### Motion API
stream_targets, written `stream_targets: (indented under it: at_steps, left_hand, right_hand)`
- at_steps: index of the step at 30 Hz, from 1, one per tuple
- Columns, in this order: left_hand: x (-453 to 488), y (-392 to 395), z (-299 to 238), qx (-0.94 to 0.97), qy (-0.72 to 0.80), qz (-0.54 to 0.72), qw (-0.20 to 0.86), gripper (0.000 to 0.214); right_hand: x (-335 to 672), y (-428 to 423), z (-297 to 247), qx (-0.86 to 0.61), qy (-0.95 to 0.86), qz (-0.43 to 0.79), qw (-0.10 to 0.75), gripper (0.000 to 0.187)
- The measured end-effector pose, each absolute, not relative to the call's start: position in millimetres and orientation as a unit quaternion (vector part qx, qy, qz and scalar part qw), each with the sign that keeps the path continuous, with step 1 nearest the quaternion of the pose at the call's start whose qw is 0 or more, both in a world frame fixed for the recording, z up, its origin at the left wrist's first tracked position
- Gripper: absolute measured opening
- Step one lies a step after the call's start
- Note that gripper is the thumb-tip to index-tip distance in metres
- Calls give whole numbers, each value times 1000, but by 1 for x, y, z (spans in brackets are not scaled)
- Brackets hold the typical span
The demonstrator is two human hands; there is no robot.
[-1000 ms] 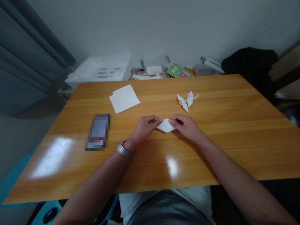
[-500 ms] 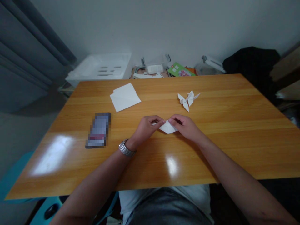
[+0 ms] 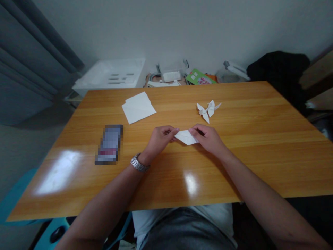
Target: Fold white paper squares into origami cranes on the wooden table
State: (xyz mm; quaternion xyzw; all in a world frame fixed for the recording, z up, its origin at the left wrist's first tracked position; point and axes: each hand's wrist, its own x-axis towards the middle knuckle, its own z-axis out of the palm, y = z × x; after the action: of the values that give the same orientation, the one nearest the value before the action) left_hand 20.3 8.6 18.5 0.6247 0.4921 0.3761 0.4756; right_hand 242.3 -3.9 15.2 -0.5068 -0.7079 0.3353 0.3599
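Between my hands is a small white folded paper (image 3: 186, 137), held just above the wooden table (image 3: 166, 180), its lower edge coming to a blunt point. My left hand (image 3: 162, 139) pinches its left tip between thumb and fingers. At the paper's right end, my right hand (image 3: 207, 137) grips with the thumb on top; the fingers behind are partly hidden. Beyond my right hand lie folded paper cranes (image 3: 208, 110), white and close together. White paper sheets (image 3: 139, 107) rest in a loose stack farther back on the left.
A phone (image 3: 109, 144), blurred by pixelation, lies left of my left hand. Behind the table's far edge are a white foam box (image 3: 111, 74), a green booklet (image 3: 200, 77) and assorted clutter. A dark cloth or bag (image 3: 278, 71) is at the back right.
My left hand has shifted slightly left, from the paper's upper middle to its left tip. More of the folded paper shows now. The right hand has barely moved.
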Motion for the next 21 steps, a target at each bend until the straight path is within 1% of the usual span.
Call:
stream_targets:
  at_steps: [6, 8, 14, 21]
  left_hand:
    - [21, 10, 11, 603, 460, 407, 509, 54]
    - [22, 10, 13, 612, 455, 399, 508, 52]
    - [21, 10, 12, 628, 453, 383, 504, 38]
    - [19, 11, 12, 636, 465, 386, 480, 43]
  right_hand:
    - [244, -3, 13, -521, -685, 327, 391, 36]
    - [244, -3, 13, -521, -681, 330, 394, 35]
    - [243, -3, 15, -505, -698, 330, 386, 31]
    - [246, -3, 18, -516, -719, 302, 356, 33]
